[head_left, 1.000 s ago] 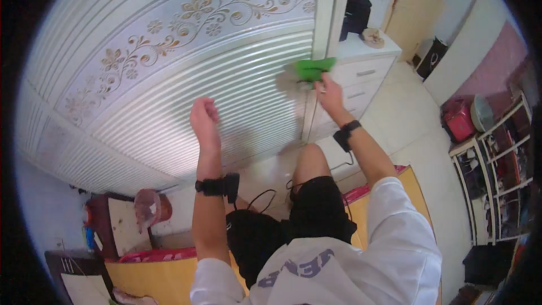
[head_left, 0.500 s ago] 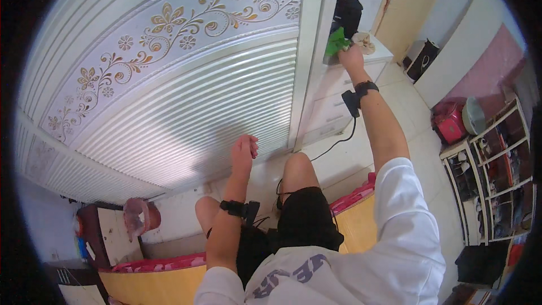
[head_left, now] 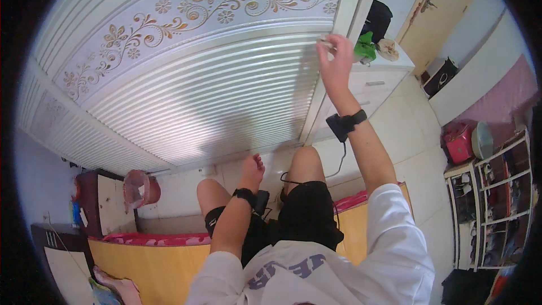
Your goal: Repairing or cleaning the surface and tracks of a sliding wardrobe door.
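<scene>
In front of the right end of the white wardrobe door [head_left: 220, 73], my right hand [head_left: 337, 68] is raised. Its thumb and fingers pinch a small pale object [head_left: 326, 44], too small to name. A green crumpled bag or cloth [head_left: 366, 48] lies just right of that hand on a white drawer cabinet [head_left: 389, 79], with a beige crumpled item [head_left: 388, 49] beside it. Low over my lap, my left hand [head_left: 253, 171] has its fingers curled in, and nothing shows in it. Black bands with small boxes sit on both wrists.
A yellow wooden bed edge [head_left: 158, 260] with red fabric runs beside my legs. A pink bucket [head_left: 141, 189] stands at the left. On the right are a shoe rack [head_left: 497, 209], a red container [head_left: 458, 142] and a pale green basin [head_left: 481, 139]. A black bag [head_left: 377, 21] rests on the cabinet.
My right hand has moved left, away from the green and beige items, with a small pale object now in its fingers. The left hand has dropped a little. The view has shifted.
</scene>
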`<action>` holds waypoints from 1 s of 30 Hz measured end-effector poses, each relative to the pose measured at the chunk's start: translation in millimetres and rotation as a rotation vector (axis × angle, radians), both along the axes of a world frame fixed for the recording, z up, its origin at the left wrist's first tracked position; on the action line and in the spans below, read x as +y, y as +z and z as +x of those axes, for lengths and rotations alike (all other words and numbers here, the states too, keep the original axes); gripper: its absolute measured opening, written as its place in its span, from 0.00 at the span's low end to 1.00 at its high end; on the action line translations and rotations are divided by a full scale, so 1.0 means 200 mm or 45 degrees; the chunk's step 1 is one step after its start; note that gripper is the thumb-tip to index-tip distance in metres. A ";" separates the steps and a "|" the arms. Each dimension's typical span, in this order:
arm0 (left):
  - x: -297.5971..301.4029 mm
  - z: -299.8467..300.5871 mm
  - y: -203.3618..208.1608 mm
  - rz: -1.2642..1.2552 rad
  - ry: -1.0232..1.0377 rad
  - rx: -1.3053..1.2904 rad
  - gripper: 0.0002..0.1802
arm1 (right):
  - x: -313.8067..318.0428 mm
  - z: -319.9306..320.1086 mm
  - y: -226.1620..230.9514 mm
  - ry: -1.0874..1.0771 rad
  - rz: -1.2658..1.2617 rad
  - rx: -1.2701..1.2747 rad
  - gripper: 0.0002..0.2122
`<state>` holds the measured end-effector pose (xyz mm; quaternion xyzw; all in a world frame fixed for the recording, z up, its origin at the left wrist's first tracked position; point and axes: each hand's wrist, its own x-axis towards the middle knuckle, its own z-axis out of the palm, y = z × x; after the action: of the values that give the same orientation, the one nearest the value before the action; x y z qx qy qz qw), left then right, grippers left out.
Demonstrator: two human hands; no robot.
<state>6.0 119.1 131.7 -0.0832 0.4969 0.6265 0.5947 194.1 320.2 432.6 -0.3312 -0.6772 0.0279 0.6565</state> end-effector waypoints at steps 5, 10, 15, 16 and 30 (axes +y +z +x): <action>0.34 -0.10 0.36 0.349 0.038 0.561 0.12 | -0.14 -0.34 0.15 0.176 -0.130 -0.147 0.13; 0.57 -0.10 1.39 0.830 0.095 2.386 0.10 | -0.06 -0.43 0.10 0.167 0.044 -0.060 0.10; 0.67 -0.29 2.22 1.257 0.379 3.390 0.17 | -0.06 -0.50 0.11 0.094 -0.207 -0.175 0.09; 0.68 -0.33 2.35 1.250 0.388 3.404 0.17 | -0.06 -0.53 0.11 0.104 -0.199 -0.168 0.09; 0.83 -0.44 2.69 1.201 0.145 4.254 0.27 | 0.00 -0.60 0.13 0.081 0.001 0.147 0.08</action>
<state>-82.7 284.9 669.7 -0.7512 -0.3115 -0.1278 0.5677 74.3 319.9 458.1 -0.3071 -0.6484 0.0677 0.6933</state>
